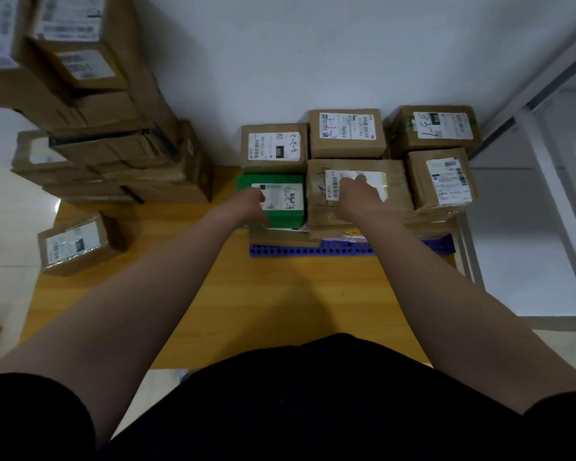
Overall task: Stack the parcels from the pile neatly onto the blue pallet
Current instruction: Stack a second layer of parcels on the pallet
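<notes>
The blue pallet (313,250) on the right of the table (213,294) already carries a top layer of six parcels, three far and three near, with at least one flatter layer showing beneath. The left hand (250,207) has its grip closed on the left edge of the green parcel (288,209) at the near left of that layer, while the right hand (356,194) lies flat on the brown parcel (394,191) beside it, grip slack, holding nothing. I'd call it about half done: the tall pile (113,144) at the far left and a lone parcel (77,244) at the near left are not yet moved.

White wall (313,44), yellow wooden table (280,294), pale floor (0,261), grey metal frame (556,201).
</notes>
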